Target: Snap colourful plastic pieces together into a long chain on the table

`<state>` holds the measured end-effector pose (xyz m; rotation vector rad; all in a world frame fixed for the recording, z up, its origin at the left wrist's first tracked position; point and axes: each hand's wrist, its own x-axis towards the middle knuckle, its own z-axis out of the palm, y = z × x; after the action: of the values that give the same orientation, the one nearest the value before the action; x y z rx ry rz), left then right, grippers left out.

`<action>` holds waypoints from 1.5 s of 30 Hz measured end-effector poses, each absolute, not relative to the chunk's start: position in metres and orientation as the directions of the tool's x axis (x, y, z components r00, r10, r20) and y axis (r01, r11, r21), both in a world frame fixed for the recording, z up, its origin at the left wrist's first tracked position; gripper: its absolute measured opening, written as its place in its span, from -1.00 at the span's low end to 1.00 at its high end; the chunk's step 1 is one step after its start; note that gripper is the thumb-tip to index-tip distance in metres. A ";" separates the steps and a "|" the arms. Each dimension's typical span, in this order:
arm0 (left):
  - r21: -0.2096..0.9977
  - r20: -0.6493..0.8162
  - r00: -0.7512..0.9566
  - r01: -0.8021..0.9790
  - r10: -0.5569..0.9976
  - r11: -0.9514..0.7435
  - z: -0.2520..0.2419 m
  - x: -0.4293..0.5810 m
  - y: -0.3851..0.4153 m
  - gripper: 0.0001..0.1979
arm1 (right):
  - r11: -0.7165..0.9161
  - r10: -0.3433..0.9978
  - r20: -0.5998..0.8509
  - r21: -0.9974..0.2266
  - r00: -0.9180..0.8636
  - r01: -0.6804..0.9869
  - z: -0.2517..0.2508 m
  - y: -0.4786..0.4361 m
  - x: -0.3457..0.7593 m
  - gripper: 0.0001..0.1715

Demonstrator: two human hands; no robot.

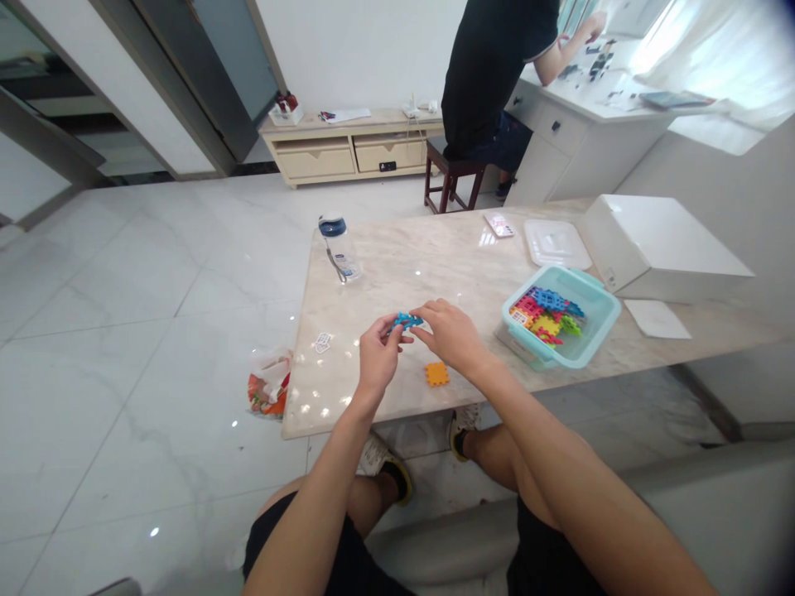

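Observation:
Over the marble table [435,273], my left hand [378,354] and my right hand [448,333] meet, both pinching a small blue interlocking block piece [407,321] between their fingertips. An orange square block [437,374] lies flat on the table just below my right hand. To the right stands a teal plastic tub [595,329] holding several coloured interlocking blocks [546,316].
A clear lid [555,244], a white box [658,247], a paper sheet [657,319], a small card [498,225] and a water bottle [339,247] are on the table. A bag [270,385] lies on the floor. Another person [497,74] sits at a far desk.

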<state>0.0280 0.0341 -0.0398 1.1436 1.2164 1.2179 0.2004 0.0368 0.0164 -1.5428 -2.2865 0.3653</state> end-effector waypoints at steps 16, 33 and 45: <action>0.998 -0.045 -0.086 -0.038 0.995 0.042 -0.029 0.026 0.035 -0.56 | 0.097 0.957 -0.235 -0.287 -0.169 0.953 -0.026 0.062 0.287 -0.58; 0.994 -0.082 -0.093 -0.078 0.992 0.075 -0.031 0.026 0.037 -0.57 | 0.046 0.925 -0.377 -0.019 -0.050 0.999 -0.049 0.041 0.226 -0.53; 0.988 -0.129 -0.071 -0.096 0.989 0.122 -0.033 0.022 0.039 -0.52 | 0.073 0.935 -0.344 -0.050 -0.086 0.996 -0.052 0.040 0.209 -0.65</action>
<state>0.0225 0.0387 -0.0334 1.0117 1.2536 1.2128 0.2091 0.0396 -0.0520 -2.2584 -2.4512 0.4643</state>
